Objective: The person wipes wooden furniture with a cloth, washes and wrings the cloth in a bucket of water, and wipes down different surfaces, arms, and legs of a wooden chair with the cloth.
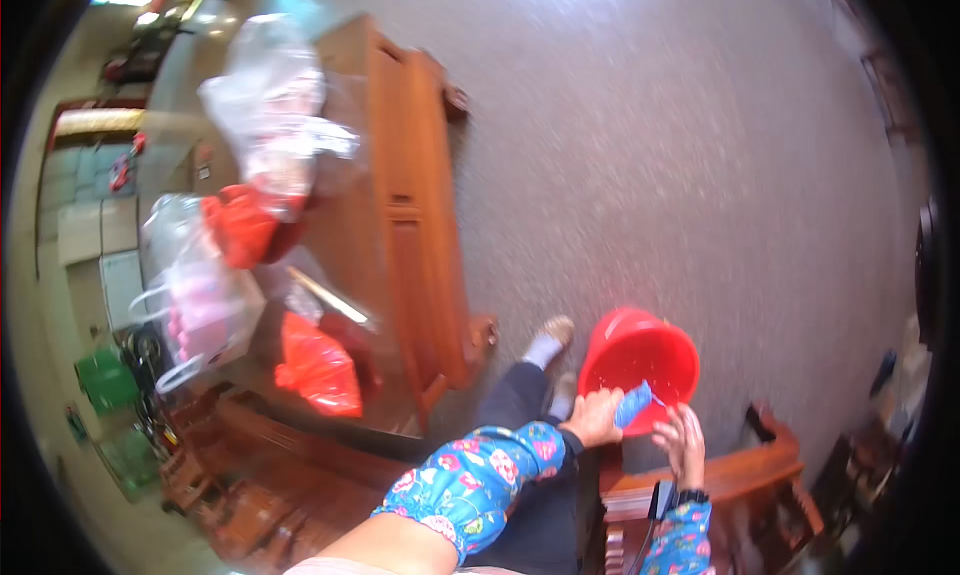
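Note:
My left hand point(595, 418), in a blue flowered oversleeve, is closed around a small blue crumpled piece point(632, 404) whose kind I cannot make out. My right hand point(682, 442) is beside it with bent fingers close together at the tips. A thin pale strand point(658, 401) runs from the blue piece toward those fingertips. Both hands are over the near rim of a red bucket point(625, 325), which is on the floor and has small pale specks inside.
To the left is a wooden table point(415, 165) bearing a clear plastic bag point(265, 85), a red bag point(318, 365) and a white bag with pink contents point(205, 310). Wooden seating point(750, 467) borders the bucket on the near side. My foot point(553, 337) is left of the bucket.

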The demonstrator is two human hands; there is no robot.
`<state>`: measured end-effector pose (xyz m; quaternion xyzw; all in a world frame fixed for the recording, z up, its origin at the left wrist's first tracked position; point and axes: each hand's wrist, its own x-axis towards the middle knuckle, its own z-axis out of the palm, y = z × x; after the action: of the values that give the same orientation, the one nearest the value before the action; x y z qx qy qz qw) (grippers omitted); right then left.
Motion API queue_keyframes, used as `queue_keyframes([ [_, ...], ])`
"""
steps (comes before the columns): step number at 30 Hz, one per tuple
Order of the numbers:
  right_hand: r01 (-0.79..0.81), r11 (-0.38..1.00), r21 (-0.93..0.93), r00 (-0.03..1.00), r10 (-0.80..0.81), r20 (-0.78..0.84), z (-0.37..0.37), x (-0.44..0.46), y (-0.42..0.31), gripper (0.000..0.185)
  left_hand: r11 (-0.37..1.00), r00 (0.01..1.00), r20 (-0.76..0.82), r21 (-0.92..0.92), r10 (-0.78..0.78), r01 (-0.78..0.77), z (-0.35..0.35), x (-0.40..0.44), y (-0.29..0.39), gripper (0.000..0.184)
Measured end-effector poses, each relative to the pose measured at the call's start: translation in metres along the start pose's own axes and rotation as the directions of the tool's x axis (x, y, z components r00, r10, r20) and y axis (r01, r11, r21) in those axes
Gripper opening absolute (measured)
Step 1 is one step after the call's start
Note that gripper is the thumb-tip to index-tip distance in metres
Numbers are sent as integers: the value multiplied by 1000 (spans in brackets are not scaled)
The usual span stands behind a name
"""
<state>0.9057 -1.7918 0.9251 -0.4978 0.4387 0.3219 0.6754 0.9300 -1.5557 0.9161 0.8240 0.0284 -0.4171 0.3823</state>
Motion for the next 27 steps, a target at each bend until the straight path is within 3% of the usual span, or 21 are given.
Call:
queue_keyframes([
  [1, -16, 990, 143, 999, 23, -48, -1, -13, -1, 45, 999, 999, -43, 35, 11, -9, -13, -15, 10, 46],
  [2, 263, 851, -455, 963, -205, 173, -28, -6, 23, 39, 997, 994, -90, 60, 55, -50, -18, -29, 12, 47],
  [3, 532, 319, -784, 844, -274, 461, -49, 8, 40, 33, 992, 986, -135, 88, 97, -85, -23, -43, 14, 48],
  [4, 531, -9, -847, 781, -383, 493, -34, -10, 35, 29, 991, 983, -139, 87, 117, -105, -33, -59, 17, 49],
  [5, 431, -324, -842, 696, -474, 539, -27, -34, 33, 24, 989, 981, -134, 78, 138, -129, -39, -79, 21, 49],
  [7, 511, 298, -806, 817, -460, 348, -24, -25, 34, 19, 993, 983, -139, 21, 118, -116, -54, -126, 25, 47],
  [8, 416, 544, -729, 904, -333, 267, -14, -31, 23, 21, 992, 987, -121, -48, 107, -114, -62, -150, 23, 47],
  [9, 443, 518, -732, 891, -349, 292, -3, -36, 17, 21, 986, 990, -96, -120, 101, -113, -68, -173, 20, 46],
  [12, 476, 545, -690, 879, -297, 372, 50, -74, -1, 22, 973, 965, -232, -165, 123, -163, -68, -242, -15, 49],
  [15, 559, 374, -740, 826, -173, 537, 109, -110, -8, 24, 989, 973, -228, -148, -12, -22, -98, -327, -26, 51],
  [16, 602, 311, -736, 792, -108, 601, 129, -124, -6, 24, 984, 948, -314, -178, -46, -11, -91, -347, -44, 52],
  [18, 644, 246, -724, 739, 45, 672, 187, -168, -4, 27, 978, 849, -524, -202, -68, -47, -76, -378, -84, 57],
  [20, 743, 169, -647, 618, 195, 761, 251, -225, 5, 31, 954, 779, -608, -298, -153, -45, -73, -407, -115, 62],
  [23, 617, 376, -691, 520, 464, 717, 326, -252, 54, 39, 872, 625, -716, -477, -311, -112, -65, -444, -150, 59],
  [25, 758, 343, -554, 389, 443, 808, 376, -272, 93, 42, 837, 494, -743, -544, -451, -54, -69, -470, -158, 54],
  [27, 806, 337, -487, 275, 516, 811, 429, -292, 133, 45, 755, 469, -754, -611, -461, -239, -83, -498, -171, 53],
])
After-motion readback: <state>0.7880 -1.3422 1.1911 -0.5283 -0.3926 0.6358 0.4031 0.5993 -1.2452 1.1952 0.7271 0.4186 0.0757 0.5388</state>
